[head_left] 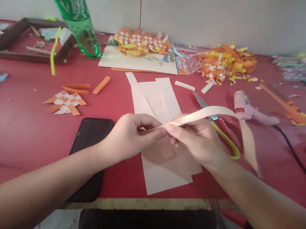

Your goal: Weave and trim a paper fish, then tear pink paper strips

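A long pale paper strip [214, 111] is pinched between my two hands above the middle of the table. My left hand [131, 134] is closed on one end of it, thumb on top. Right beside it, my right hand [195, 133] grips the strip between thumb and fingers. From there the strip arches over my right hand, and its free end hangs down at the right. Beneath my hands lie white paper sheets [165, 176] with cut strips on them. Scissors [223, 135] with yellow and red handles lie partly hidden behind my right hand.
A black phone [90, 135] lies under my left forearm. A woven orange-and-white paper fish [66, 101] is at left. Behind are a green bottle [80, 25], a brown frame [25, 56], woven fish [141, 42] and an orange-yellow paper pile [227, 63]. A pink glue gun [253, 111] with a cord lies right.
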A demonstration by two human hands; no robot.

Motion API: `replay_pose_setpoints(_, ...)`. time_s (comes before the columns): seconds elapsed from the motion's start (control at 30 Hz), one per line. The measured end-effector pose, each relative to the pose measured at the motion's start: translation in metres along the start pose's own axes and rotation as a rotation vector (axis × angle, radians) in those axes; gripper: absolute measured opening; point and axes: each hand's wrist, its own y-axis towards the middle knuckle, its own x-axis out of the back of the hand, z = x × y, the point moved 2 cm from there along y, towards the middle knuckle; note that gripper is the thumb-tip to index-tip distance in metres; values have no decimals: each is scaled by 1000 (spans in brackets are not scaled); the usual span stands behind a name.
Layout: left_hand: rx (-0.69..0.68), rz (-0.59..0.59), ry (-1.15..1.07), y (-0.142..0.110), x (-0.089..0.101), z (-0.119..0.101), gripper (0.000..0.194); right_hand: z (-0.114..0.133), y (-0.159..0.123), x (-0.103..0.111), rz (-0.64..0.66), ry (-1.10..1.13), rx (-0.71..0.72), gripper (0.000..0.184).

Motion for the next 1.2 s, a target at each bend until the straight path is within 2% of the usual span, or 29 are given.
replay_pose_setpoints(0.07, -24, -10, 57, -2, -1, -2, 19, 0, -1, -2, 24, 16, -19, 16)
replay_pose_setpoints(0.17, -31, -38, 29, -3, 0, -2, 22, -1, 0, -1, 6, 81, -46, 17)
replay_pose_setpoints(0.33, -17, -153, -208, 1, 6, 4, 23, -4, 8, 12, -258, 213, -46, 14)
replay_pose_setpoints(0.4, -18, -234, -315, 2, 9, 6, 22, -5, 10, 18, -356, 208, -29, 15)
replay_pose_setpoints(0.47, -45, -307, -340, 2, 10, 7, 22, -4, 9, 21, -402, 163, 7, 12)
replay_pose_setpoints(0.53, -79, -310, -278, 1, 10, 5, 18, -2, 6, 18, -348, 71, 46, 11)
replay_pose_setpoints(0.67, -115, -177, -69, 0, 4, 0, 29, 4, -1, 4, -101, -98, 97, 13)
replay_pose_setpoints(0.73, -143, -143, 5, -1, 3, -2, 23, 7, -3, -1, -38, -102, 122, 11)
replay_pose_setpoints(0.87, -153, -104, 29, -2, 3, -2, 20, 8, -3, -2, -12, -76, 104, 10)
replay_pose_setpoints(1.03, -68, -87, 4, -3, 5, -1, 24, 5, -2, 3, -39, -22, 136, 8)
replay_pose_setpoints(1.2, -42, -89, -21, -2, 4, -2, 24, 1, -2, 6, -90, -44, 117, 6)
